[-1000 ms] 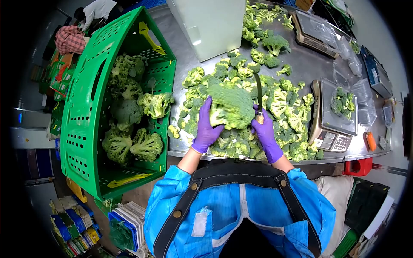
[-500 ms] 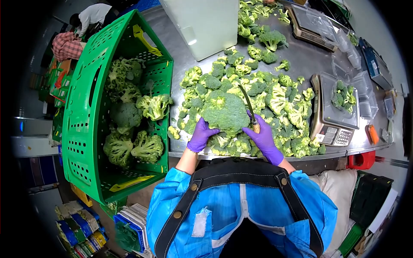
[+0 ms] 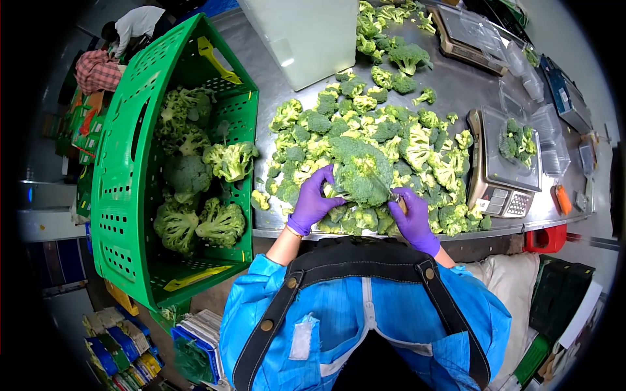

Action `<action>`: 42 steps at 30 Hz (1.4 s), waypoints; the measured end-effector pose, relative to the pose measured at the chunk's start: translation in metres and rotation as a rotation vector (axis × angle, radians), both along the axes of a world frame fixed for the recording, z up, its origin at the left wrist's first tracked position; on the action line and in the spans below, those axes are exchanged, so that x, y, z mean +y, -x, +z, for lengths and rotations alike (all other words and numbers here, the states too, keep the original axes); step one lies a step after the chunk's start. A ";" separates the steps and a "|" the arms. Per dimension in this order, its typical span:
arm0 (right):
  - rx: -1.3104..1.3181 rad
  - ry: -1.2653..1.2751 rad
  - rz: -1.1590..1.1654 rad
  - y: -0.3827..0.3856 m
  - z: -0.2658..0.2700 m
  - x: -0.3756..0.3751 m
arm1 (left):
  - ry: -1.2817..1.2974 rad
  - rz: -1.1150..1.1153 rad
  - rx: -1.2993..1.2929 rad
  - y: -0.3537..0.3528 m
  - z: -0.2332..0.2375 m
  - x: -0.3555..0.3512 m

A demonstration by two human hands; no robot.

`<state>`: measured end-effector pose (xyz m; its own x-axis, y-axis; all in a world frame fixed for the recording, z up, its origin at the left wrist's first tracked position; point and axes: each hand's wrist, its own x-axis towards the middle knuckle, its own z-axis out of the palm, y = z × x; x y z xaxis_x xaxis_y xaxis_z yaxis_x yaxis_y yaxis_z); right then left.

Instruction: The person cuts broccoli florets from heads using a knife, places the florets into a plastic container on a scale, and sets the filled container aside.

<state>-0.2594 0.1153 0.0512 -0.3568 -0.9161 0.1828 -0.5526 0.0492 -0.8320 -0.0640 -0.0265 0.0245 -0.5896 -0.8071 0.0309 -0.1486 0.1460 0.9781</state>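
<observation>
A large broccoli head [image 3: 362, 171] is held above the pile of cut florets [image 3: 313, 140]. My left hand [image 3: 315, 202], in a purple glove, grips its lower left side with thumb and fingers. My right hand [image 3: 415, 220], gloved the same way, is closed round the light handle of a knife [image 3: 402, 204] at the head's lower right. The blade is hard to make out; it seems to lie against the crown, pointing up and left. My left hand's fingertips are partly hidden by the head.
On the left stands a green crate [image 3: 124, 215] holding several broccoli heads. A pale bin [image 3: 310, 39] is at the back. To the right, a scale [image 3: 505, 176] carries florets in a tray, near clear plastic containers [image 3: 551, 140] and an orange object [image 3: 563, 199]. Another person [image 3: 140, 29] bends over, far left.
The broccoli head has turned and shifted right. The knife, which pointed upward beside it, has swung down to the left against the crown. Both hands have moved slightly right.
</observation>
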 end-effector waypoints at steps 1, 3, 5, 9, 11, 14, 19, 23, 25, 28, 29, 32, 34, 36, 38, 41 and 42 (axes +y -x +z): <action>0.140 0.053 0.044 0.000 0.002 0.003 | -0.003 0.000 -0.002 0.000 0.003 0.001; 0.158 0.126 0.101 0.000 -0.001 0.007 | -0.135 0.052 -0.127 0.001 0.015 0.003; 0.271 0.044 0.148 -0.005 0.004 0.011 | -0.140 0.068 -0.154 0.002 0.012 0.005; 0.349 -0.065 0.053 -0.013 0.005 0.010 | -0.005 0.077 -0.171 0.011 0.016 0.010; 0.371 -0.123 0.019 -0.018 0.008 0.007 | 0.295 0.067 -0.123 0.012 0.006 0.011; 0.408 -0.165 0.028 -0.021 0.009 0.001 | 0.173 0.120 -0.189 0.012 0.011 0.019; 0.368 -0.142 -0.033 -0.021 0.011 -0.007 | 0.230 0.146 -0.207 0.020 0.019 0.033; 0.259 -0.060 0.068 -0.007 -0.003 -0.003 | 0.303 0.137 -0.122 0.019 0.007 0.031; 0.134 -0.090 0.036 -0.008 -0.017 0.000 | -0.255 0.063 0.287 0.014 -0.002 0.028; -0.583 -0.035 -0.068 -0.015 -0.025 0.005 | -0.775 0.074 0.559 0.009 -0.011 0.021; -0.586 -0.034 -0.062 -0.014 -0.027 0.004 | -1.014 0.046 0.616 0.006 -0.011 0.018; -0.832 -0.019 -0.097 -0.008 -0.030 0.000 | -1.338 -0.151 0.595 0.002 -0.019 0.012; -0.759 -0.060 -0.060 -0.006 -0.026 0.000 | -1.426 -0.200 0.531 0.004 -0.026 0.015; -0.687 -0.095 -0.025 -0.003 -0.021 0.000 | -1.337 -0.173 0.526 0.004 -0.018 0.024; -0.631 -0.139 0.024 0.000 -0.015 0.004 | -1.138 -0.047 0.516 0.002 -0.019 0.027; -0.496 -0.089 -0.052 -0.003 -0.012 0.005 | -0.647 0.085 0.427 0.004 -0.002 0.026; -0.499 -0.094 -0.051 -0.003 -0.012 0.007 | -0.309 0.117 0.357 0.005 0.004 0.023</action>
